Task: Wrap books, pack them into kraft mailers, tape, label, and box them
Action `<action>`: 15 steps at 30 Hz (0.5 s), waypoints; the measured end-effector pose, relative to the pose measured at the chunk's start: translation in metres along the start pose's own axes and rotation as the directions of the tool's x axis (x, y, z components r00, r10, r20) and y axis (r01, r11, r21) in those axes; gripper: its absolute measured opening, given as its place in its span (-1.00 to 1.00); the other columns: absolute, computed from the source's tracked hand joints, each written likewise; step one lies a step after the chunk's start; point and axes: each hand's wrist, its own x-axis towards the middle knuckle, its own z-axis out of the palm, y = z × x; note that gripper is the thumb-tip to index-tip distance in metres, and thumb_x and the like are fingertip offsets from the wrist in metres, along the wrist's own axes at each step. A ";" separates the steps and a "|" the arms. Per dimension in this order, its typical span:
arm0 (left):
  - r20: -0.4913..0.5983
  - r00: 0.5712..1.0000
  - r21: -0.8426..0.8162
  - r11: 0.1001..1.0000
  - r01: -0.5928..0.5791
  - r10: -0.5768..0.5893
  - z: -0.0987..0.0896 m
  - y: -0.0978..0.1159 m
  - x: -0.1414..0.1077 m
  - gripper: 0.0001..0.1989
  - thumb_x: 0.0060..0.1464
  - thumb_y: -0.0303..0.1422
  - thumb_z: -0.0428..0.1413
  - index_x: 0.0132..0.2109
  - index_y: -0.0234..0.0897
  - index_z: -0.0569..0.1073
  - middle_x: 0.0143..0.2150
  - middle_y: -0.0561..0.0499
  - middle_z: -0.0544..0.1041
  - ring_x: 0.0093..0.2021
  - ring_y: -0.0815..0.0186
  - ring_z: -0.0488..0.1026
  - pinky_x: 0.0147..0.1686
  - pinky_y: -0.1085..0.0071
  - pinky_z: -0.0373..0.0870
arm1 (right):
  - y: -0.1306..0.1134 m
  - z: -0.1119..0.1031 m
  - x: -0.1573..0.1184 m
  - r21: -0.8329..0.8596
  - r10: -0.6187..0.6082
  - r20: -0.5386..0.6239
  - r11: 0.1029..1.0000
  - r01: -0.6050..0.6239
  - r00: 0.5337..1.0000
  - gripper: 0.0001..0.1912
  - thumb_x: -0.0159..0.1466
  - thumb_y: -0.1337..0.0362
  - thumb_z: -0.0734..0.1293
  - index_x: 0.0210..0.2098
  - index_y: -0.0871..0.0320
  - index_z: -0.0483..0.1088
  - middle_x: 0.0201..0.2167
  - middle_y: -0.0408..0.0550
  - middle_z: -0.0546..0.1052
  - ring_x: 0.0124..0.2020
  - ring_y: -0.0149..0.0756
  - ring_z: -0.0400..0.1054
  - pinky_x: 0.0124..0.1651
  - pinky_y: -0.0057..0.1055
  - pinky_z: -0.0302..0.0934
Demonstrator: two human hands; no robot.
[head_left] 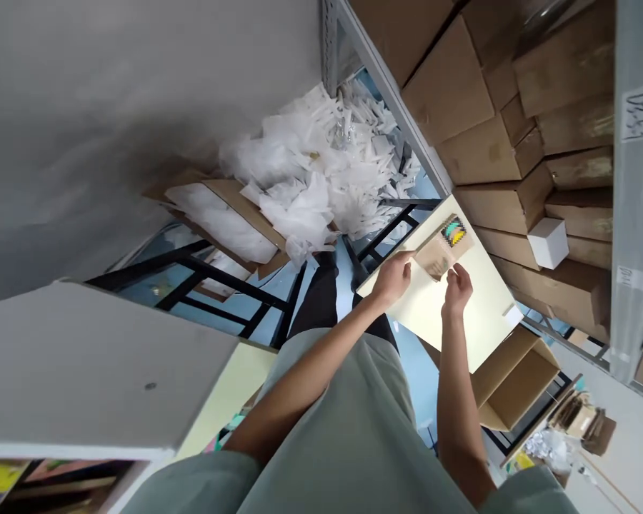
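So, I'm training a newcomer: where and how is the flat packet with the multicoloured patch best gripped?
Probably pinched by its near edges, coming from the wearer's side: the packet looks flat, and this leaves the multicoloured patch uncovered. The left hand and right hand are at those edges.

And here's the flat, tan, squarish packet (431,255), a green-and-yellow patterned patch towards one o'clock, slanted over the pale cream rectangular surface (476,321) at three o'clock in view, left fingers (407,257) at its nine, right fingers (459,277) at its five!
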 end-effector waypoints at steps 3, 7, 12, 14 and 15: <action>-0.103 0.992 -0.088 0.994 0.059 -0.068 -0.035 -0.027 -0.009 -0.60 0.39 -0.54 0.01 0.21 -0.19 0.61 0.20 -0.14 0.69 0.11 0.16 0.68 0.14 0.20 0.64 | -0.044 0.020 -0.021 -0.129 -0.222 0.146 0.962 0.241 0.964 -0.53 0.42 -0.07 0.36 0.13 0.12 0.55 0.19 0.21 0.61 0.19 0.00 0.51 0.17 -0.07 0.47; -0.186 0.947 -0.082 0.964 0.251 -0.263 -0.069 -0.077 0.001 -0.66 0.35 -0.53 0.05 0.11 -0.20 0.64 0.12 -0.12 0.72 0.05 0.15 0.69 0.08 0.22 0.64 | -0.101 0.089 -0.001 -0.102 -0.396 0.480 0.861 0.499 0.783 -0.57 0.52 -0.06 0.30 0.12 0.08 0.60 0.12 0.12 0.67 0.12 -0.07 0.57 0.18 -0.17 0.50; -0.148 0.871 0.093 0.870 0.484 -0.468 -0.086 -0.146 0.034 -0.66 0.33 -0.50 0.10 0.13 -0.27 0.65 0.09 -0.20 0.73 0.06 0.03 0.69 0.17 0.15 0.56 | -0.113 0.231 0.071 -0.121 -0.200 0.931 0.618 0.777 0.304 -0.63 0.52 0.09 0.32 0.10 0.18 0.62 -0.07 0.04 0.71 0.02 -0.08 0.63 0.25 -0.07 0.48; -0.132 0.849 0.166 0.833 0.529 -0.512 -0.088 -0.174 0.049 -0.64 0.36 -0.46 0.07 0.19 -0.27 0.63 0.15 -0.21 0.71 0.13 0.01 0.67 0.21 0.14 0.52 | -0.100 0.290 0.094 -0.180 0.000 0.980 0.436 0.882 0.200 -0.69 0.47 0.17 0.39 0.08 0.19 0.64 -0.02 0.12 0.71 0.13 0.05 0.60 0.31 0.02 0.43; -0.126 0.839 0.187 0.818 0.544 -0.529 -0.089 -0.188 0.057 -0.62 0.38 -0.44 0.06 0.22 -0.27 0.62 0.18 -0.21 0.70 0.15 0.02 0.66 0.22 0.15 0.51 | -0.090 0.318 0.103 -0.179 0.082 0.984 0.362 0.915 0.160 -0.70 0.43 0.21 0.44 0.07 0.21 0.64 0.02 0.16 0.70 0.17 0.11 0.59 0.32 0.04 0.42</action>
